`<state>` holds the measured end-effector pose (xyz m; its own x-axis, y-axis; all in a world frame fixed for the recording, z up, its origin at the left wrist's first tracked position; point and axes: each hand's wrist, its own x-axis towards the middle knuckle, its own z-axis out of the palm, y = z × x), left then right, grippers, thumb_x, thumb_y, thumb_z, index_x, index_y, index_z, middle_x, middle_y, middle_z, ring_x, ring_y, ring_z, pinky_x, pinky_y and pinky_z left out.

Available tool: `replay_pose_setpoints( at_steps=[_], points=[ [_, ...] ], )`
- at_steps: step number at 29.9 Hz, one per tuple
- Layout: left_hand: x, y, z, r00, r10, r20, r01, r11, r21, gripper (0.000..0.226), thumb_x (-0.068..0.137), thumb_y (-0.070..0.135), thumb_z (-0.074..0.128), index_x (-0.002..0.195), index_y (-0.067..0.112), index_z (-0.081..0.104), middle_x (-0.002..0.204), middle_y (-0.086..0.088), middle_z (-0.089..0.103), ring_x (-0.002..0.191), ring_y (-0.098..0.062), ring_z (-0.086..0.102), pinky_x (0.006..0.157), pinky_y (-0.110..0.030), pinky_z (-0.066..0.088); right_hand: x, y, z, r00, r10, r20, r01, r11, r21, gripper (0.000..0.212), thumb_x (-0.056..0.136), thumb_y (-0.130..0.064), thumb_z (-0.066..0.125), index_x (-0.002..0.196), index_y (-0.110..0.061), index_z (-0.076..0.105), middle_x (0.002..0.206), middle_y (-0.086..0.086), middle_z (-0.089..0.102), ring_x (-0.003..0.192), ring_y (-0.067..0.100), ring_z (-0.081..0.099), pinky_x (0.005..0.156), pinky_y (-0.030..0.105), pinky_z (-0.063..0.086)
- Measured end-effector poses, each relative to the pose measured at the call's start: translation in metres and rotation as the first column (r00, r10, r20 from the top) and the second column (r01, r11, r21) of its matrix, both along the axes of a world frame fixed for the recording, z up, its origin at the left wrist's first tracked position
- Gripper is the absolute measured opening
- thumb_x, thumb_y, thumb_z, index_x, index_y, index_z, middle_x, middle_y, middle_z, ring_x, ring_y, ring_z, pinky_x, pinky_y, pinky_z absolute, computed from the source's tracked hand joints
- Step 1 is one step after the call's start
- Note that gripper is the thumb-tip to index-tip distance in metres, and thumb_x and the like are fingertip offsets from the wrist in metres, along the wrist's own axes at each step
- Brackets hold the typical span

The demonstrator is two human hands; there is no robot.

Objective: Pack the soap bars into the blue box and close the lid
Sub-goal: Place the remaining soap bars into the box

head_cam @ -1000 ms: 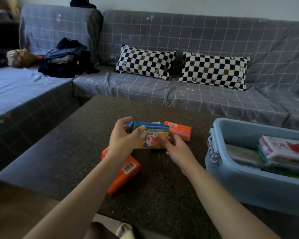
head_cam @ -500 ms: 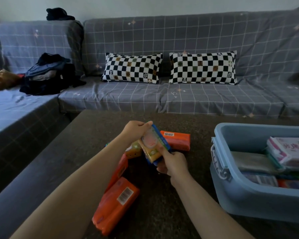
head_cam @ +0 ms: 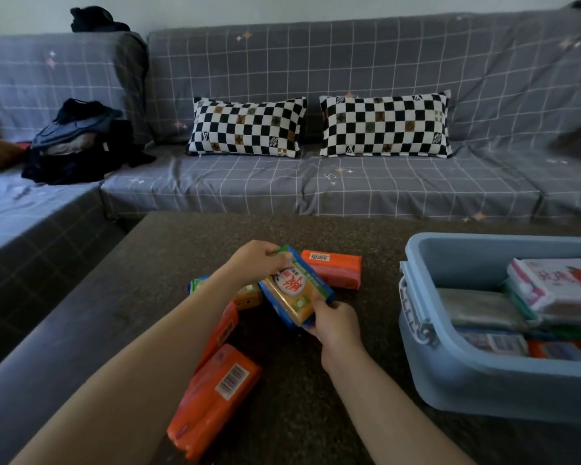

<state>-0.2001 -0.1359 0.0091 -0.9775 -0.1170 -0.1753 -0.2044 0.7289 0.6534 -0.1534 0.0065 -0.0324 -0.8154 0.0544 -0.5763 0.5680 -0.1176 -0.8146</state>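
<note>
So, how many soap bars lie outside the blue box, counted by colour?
Orange soap bars: 3
Yellow-and-blue soap bars: 2
Total: 5

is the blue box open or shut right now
Open. The blue box has no lid on it, and wrapped soap bars show inside, filling much of it. No lid is visible anywhere in the view.

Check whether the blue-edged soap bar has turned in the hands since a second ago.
Yes. The blue-edged soap bar lay level across the far orange bar; now it slants, near end toward the right hand.
</note>
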Motion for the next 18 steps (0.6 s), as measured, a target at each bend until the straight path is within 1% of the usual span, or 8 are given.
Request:
replay_pose_setpoints(
  at_steps=[3, 5, 7, 9, 11, 14, 16, 18],
  points=[
    [0.022, 0.009, 0.015, 0.995, 0.065, -0.079, -0.07, 0.995, -0.071, 0.04, 0.09, 0.043, 0.055, 0.091, 0.007, 0.072, 0.072, -0.008, 0.063, 0.058, -0.015, 0.052, 0.053, -0.027, 0.038, 0.014, 0.01, 0.012, 1.0, 0.0, -0.031, -0.001, 1.0, -0.018, 0.034, 0.093, -0.028, 0.054, 0.123, -0.012, 0.058, 0.102, 0.005, 0.065, 0.098, 0.022, 0.065, 0.09, 0.041, 0.054],
    [0.04, 0.013, 0.03, 0.984, 0.122, -0.13, -0.137, 0.985, -0.109, 0.045, 0.09, 0.044, 0.055, 0.092, 0.002, 0.071, 0.067, -0.005, 0.061, 0.053, -0.014, 0.048, 0.048, -0.026, 0.035, 0.024, 0.015, 0.028, 0.997, 0.018, -0.077, -0.021, 0.999, -0.027, 0.031, 0.094, -0.029, 0.052, 0.119, -0.013, 0.06, 0.095, 0.003, 0.063, 0.093, 0.02, 0.064, 0.089, 0.039, 0.054],
    [0.059, 0.017, 0.048, 0.972, 0.173, -0.162, -0.191, 0.976, -0.101, 0.044, 0.089, 0.045, 0.056, 0.088, 0.003, 0.072, 0.063, -0.002, 0.062, 0.051, -0.013, 0.049, 0.048, -0.026, 0.036, 0.035, 0.019, 0.046, 0.989, 0.054, -0.139, -0.057, 0.998, -0.011, 0.029, 0.095, -0.03, 0.05, 0.116, -0.014, 0.062, 0.096, 0.002, 0.065, 0.093, 0.018, 0.064, 0.089, 0.038, 0.054],
    [0.08, 0.02, 0.069, 0.956, 0.215, -0.201, -0.234, 0.969, -0.075, 0.042, 0.088, 0.045, 0.058, 0.084, 0.005, 0.073, 0.062, -0.001, 0.065, 0.051, -0.013, 0.053, 0.049, -0.027, 0.041, 0.044, 0.023, 0.065, 0.971, 0.097, -0.217, -0.092, 0.995, 0.032, 0.03, 0.095, -0.033, 0.049, 0.111, -0.013, 0.064, 0.099, 0.004, 0.068, 0.094, 0.02, 0.066, 0.09, 0.042, 0.053],
    [0.103, 0.026, 0.091, 0.932, 0.248, -0.265, -0.263, 0.964, -0.024, 0.041, 0.087, 0.044, 0.06, 0.085, 0.006, 0.073, 0.069, -0.004, 0.072, 0.058, -0.021, 0.063, 0.056, -0.033, 0.051, 0.056, 0.032, 0.085, 0.947, 0.15, -0.283, -0.134, 0.988, 0.073, 0.029, 0.095, -0.034, 0.049, 0.105, -0.012, 0.066, 0.099, 0.006, 0.069, 0.094, 0.022, 0.066, 0.091, 0.044, 0.053],
    [0.128, 0.04, 0.119, 0.899, 0.282, -0.336, -0.272, 0.959, 0.076, 0.036, 0.084, 0.042, 0.065, 0.084, 0.007, 0.074, 0.076, -0.007, 0.075, 0.07, -0.022, 0.071, 0.069, -0.037, 0.057, 0.071, 0.053, 0.113, 0.912, 0.182, -0.368, -0.158, 0.983, 0.095, 0.031, 0.096, -0.033, 0.049, 0.11, -0.011, 0.065, 0.099, 0.005, 0.069, 0.096, 0.02, 0.066, 0.092, 0.04, 0.053],
    [0.138, 0.054, 0.133, 0.896, 0.278, -0.347, -0.254, 0.961, 0.114, 0.035, 0.082, 0.043, 0.067, 0.085, 0.009, 0.075, 0.075, -0.005, 0.076, 0.069, -0.018, 0.071, 0.071, -0.037, 0.058, 0.078, 0.073, 0.13, 0.89, 0.187, -0.417, -0.141, 0.98, 0.139, 0.032, 0.096, -0.033, 0.048, 0.113, -0.011, 0.064, 0.102, 0.006, 0.069, 0.097, 0.019, 0.065, 0.089, 0.036, 0.053],
    [0.14, 0.072, 0.143, 0.894, 0.27, -0.358, -0.229, 0.961, 0.153, 0.034, 0.082, 0.043, 0.067, 0.085, 0.01, 0.075, 0.071, -0.004, 0.075, 0.064, -0.014, 0.069, 0.072, -0.037, 0.058, 0.08, 0.095, 0.143, 0.878, 0.19, -0.44, -0.121, 0.976, 0.179, 0.031, 0.096, -0.034, 0.048, 0.111, -0.011, 0.063, 0.103, 0.004, 0.068, 0.097, 0.017, 0.063, 0.081, 0.031, 0.051]
  ],
)
